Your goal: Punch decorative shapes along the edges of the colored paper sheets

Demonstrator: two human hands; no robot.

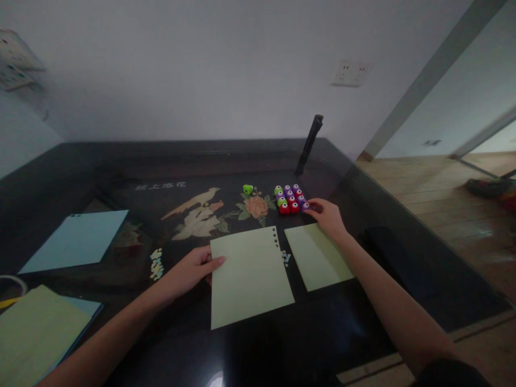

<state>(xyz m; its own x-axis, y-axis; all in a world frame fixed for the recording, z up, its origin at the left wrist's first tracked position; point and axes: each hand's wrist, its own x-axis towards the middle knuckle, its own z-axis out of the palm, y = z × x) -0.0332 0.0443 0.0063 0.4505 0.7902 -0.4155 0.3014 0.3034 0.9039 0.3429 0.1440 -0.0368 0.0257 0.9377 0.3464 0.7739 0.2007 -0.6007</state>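
My left hand (192,270) rests on the left edge of a pale green paper sheet (248,277), thumb on top of it, fingers pinching the edge. That sheet has a row of punched holes along its upper right edge. My right hand (328,215) reaches to a cluster of small craft punches (290,198) in green, purple and red, its fingertips closed on a purple punch (305,206) at the cluster's right end. A second pale green sheet (316,257) lies under my right wrist. One green punch (248,189) sits apart to the left.
The dark glass table (363,301) has an inlaid bird and flower picture. A blue sheet (78,241) lies at the left, green and blue sheets (36,333) at the near left corner. Paper punch-outs (156,263) lie scattered. A black rod (308,144) leans at the back.
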